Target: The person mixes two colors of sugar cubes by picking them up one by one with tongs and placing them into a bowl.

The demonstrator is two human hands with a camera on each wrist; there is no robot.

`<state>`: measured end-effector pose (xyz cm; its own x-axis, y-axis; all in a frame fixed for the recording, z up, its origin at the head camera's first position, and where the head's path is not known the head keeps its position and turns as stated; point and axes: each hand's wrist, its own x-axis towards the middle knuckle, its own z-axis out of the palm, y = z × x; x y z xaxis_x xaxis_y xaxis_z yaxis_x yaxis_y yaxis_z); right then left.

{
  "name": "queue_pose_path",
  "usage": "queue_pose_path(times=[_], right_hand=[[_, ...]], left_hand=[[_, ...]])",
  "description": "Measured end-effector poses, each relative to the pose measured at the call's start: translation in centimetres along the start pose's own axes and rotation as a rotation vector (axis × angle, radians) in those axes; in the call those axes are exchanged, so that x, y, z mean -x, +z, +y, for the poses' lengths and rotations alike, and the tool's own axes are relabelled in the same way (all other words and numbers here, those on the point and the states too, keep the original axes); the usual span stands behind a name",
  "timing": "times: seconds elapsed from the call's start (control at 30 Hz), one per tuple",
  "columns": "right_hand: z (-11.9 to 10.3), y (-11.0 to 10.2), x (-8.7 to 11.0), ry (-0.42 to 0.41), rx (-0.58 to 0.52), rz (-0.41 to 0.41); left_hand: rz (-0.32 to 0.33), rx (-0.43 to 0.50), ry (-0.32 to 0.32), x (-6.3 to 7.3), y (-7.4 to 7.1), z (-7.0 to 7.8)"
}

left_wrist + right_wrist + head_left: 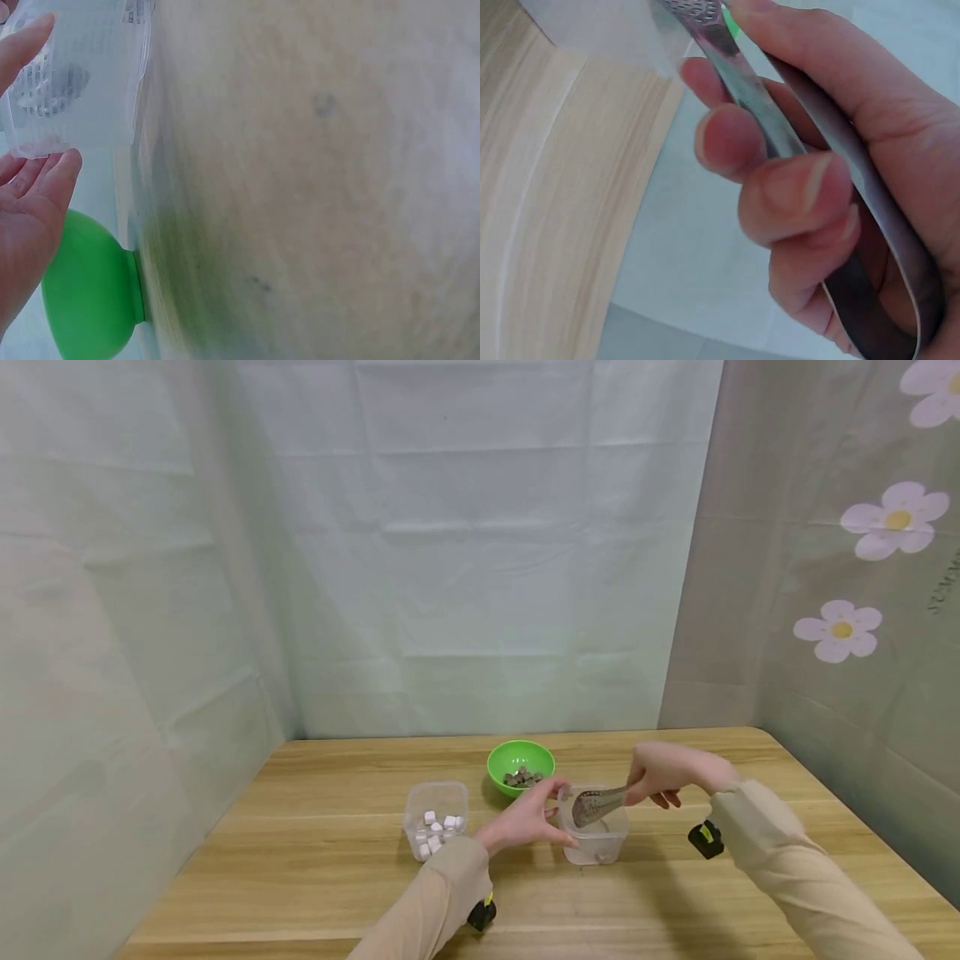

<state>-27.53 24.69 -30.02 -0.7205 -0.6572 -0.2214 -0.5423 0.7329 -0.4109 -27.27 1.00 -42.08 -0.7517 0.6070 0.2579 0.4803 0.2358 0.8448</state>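
My left hand (525, 821) grips a clear plastic container (579, 854) at its left side, thumb toward the front and fingers toward the back. My right hand (660, 770) holds a pair of metal tongs (597, 807) whose wide perforated heads hang at the container's open mouth. In the right wrist view the fingers curl around the arms of the tongs (769, 120), the bent end lying in the palm. Through the container wall (109, 97) in the left wrist view, a perforated head shows dimly. Whether the heads pinch anything I cannot tell.
Behind my left hand stands a green bowl (517, 754) with several grey-brown cubes (522, 777). A second clear container (438, 792) to the left holds several white cubes (433, 843). Pale cloth (480, 568) hangs behind the wooden table (315, 860).
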Motion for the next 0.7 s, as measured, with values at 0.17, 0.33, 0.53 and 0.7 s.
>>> queue_pose_path(times=[0.17, 0.33, 0.53, 0.7], right_hand=[[1.5, 0.3, 0.6, -0.108, -0.066, 0.035], [2.5, 0.5, 1.1, -0.153, -0.103, 0.061], [3.4, 0.4, 1.7, -0.181, -0.132, 0.087], [3.7, -0.1, 2.2, -0.187, -0.137, 0.102]], left_hand=[[0.002, 0.001, -0.007, 0.1, 0.0, 0.0], [0.001, 0.007, -0.014, 0.1, 0.0, 0.1], [0.008, 0.013, -0.012, 0.1, 0.0, 0.0], [0.006, 0.030, -0.017, 0.1, 0.0, 0.1]])
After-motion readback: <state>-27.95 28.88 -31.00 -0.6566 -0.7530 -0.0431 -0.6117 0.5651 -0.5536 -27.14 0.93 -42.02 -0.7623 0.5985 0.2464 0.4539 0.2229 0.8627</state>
